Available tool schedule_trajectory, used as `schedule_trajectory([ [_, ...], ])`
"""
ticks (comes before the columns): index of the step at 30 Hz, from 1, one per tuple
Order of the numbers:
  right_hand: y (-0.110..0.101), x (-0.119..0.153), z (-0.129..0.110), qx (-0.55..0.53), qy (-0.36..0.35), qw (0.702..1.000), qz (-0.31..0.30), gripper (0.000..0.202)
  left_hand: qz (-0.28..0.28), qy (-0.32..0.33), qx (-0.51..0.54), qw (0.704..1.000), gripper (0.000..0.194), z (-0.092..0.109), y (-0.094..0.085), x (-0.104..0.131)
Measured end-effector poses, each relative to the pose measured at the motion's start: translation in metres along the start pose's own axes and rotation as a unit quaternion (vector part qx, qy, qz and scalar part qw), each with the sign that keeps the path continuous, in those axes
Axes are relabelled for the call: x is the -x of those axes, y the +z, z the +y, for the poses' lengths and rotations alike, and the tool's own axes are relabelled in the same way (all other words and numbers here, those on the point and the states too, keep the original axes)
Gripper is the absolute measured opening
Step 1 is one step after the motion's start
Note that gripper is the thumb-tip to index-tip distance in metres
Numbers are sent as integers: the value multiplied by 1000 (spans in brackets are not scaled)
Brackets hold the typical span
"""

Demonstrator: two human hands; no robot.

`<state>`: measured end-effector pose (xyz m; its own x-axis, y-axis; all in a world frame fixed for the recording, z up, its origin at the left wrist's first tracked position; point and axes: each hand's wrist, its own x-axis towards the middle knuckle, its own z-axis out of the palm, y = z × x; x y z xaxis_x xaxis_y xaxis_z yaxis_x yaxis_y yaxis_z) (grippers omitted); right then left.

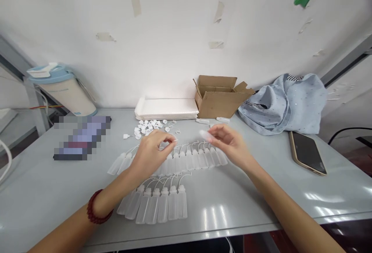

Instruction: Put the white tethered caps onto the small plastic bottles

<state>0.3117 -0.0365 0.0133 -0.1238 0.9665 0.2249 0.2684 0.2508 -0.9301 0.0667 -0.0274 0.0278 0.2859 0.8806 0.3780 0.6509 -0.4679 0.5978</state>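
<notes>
My left hand [154, 150] is closed in a pinch over the far row of bottles. A tiny whitish bit shows at its fingertips, too small to make out. My right hand [231, 142] pinches a small translucent plastic bottle [205, 135], blurred and tilted, above the right end of that row. Below my hands lies the far row of clear squeeze bottles [197, 159] with thin curved tubes on their necks. Nearer the front edge lies a second group of similar bottles [155, 206], partly behind my left forearm. Small white caps [148, 126] lie in a pile beyond my left hand.
At the back stand stacked white padded envelopes [170, 107] and an open cardboard box [221, 104], with two small bottles [202, 121] before it. A tumbler [66, 92] and a pixelated flat object [83, 138] are left; a blue cloth bag [302, 104] and phone [308, 153] right.
</notes>
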Motion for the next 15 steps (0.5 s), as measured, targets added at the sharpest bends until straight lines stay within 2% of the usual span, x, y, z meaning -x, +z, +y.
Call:
schedule_trajectory([
  [3,19,16,-16,-79,26,993,-83,21,-10,1,34,999,8,9,1,5],
  [5,26,22,-21,-88,36,990,-103,20,-24,0,53,998,8,13,1,7],
  [10,31,25,-20,-80,48,990,-110,21,-45,20,88,995,8,18,2,14],
  [15,30,24,-17,-77,49,991,-99,26,-38,94,96,990,13,20,6,17],
])
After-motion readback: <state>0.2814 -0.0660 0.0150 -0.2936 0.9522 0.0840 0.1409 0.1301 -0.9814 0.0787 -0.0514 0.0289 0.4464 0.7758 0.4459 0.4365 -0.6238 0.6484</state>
